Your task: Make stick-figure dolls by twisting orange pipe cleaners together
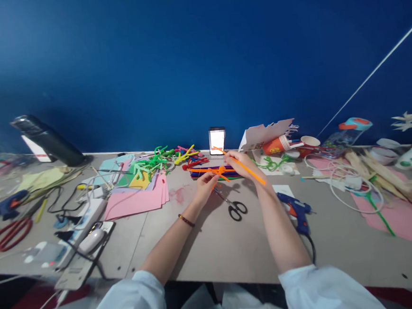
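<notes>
Both my hands are raised over the middle of the table. My left hand point(205, 185) pinches a small orange pipe-cleaner figure point(218, 171) with a round knot and short arms. My right hand point(238, 164) is closed on a long orange pipe cleaner point(253, 174) that slants from behind the hand down to the right, across my wrist. A bundle of dark and coloured pipe cleaners point(207, 172) lies on the table just beyond the hands. Black-handled scissors point(234, 207) lie right below them.
A blue glue gun point(296, 210) lies right of my right forearm. Pink paper sheets point(138, 200) and bent green and yellow pipe cleaners point(156, 160) sit to the left. A phone point(217, 140) leans on the blue wall. Red scissors point(7, 234), cables, cups and pale strips crowd the sides.
</notes>
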`<state>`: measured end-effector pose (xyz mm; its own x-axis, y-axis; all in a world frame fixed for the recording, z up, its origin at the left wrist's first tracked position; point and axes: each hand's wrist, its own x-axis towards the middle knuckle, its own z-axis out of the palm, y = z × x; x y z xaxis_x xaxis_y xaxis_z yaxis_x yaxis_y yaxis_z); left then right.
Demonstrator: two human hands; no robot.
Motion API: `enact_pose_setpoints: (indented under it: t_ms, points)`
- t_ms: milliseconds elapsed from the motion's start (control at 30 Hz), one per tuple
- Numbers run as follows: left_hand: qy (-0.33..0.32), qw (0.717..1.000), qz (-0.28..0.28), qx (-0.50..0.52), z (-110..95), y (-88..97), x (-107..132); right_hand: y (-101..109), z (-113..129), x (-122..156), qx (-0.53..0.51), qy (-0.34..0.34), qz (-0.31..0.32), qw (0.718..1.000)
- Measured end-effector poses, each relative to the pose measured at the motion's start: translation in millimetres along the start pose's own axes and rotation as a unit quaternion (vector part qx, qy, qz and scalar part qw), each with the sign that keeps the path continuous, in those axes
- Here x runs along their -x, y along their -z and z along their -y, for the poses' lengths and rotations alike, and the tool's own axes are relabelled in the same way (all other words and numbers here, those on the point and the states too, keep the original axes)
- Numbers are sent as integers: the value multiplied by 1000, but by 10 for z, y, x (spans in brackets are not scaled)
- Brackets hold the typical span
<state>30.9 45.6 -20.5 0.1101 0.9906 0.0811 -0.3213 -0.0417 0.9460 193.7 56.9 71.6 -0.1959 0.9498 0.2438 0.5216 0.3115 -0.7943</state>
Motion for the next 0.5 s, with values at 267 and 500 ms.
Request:
enact_pose_setpoints:
  t_ms: [267, 500]
  points:
    - [67, 996, -41, 42, 38, 74, -50, 58, -12, -9, -122, -14, -74, 990]
    - [25, 997, -69, -33, 95, 125, -123, 71, 69, 13, -162, 45, -90, 982]
